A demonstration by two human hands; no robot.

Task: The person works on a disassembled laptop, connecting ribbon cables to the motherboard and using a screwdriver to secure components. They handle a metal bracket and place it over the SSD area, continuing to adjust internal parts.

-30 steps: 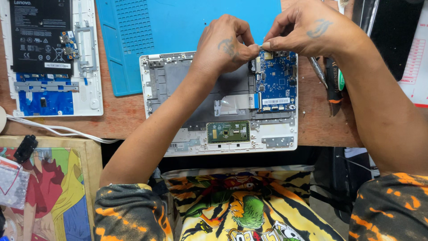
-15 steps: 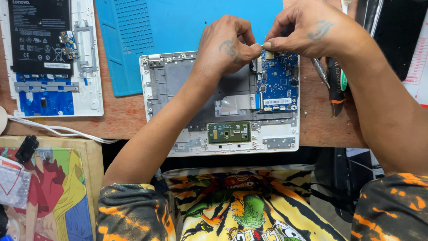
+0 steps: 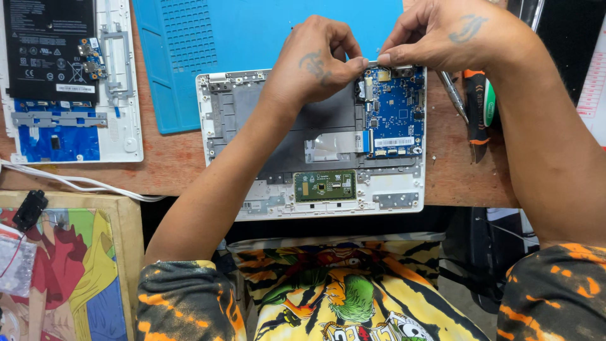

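both hands pinch at the top edge of the blue circuit board (image 3: 392,110), at two o'clock in the opened white laptop shell (image 3: 252,189). left hand (image 3: 315,66) and right hand (image 3: 451,35) fingertips are pressed together on something small there, too small to identify. it looks like connector or fastener work; any further move calls for a fine, steady grip. screwdrivers (image 3: 470,104) lie at three o'clock.

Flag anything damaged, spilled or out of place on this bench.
Nothing stands out. The opened white laptop base lies square on the bench, its blue circuit board seated, and both hands, left hand and right hand, pinch at the board's top edge.
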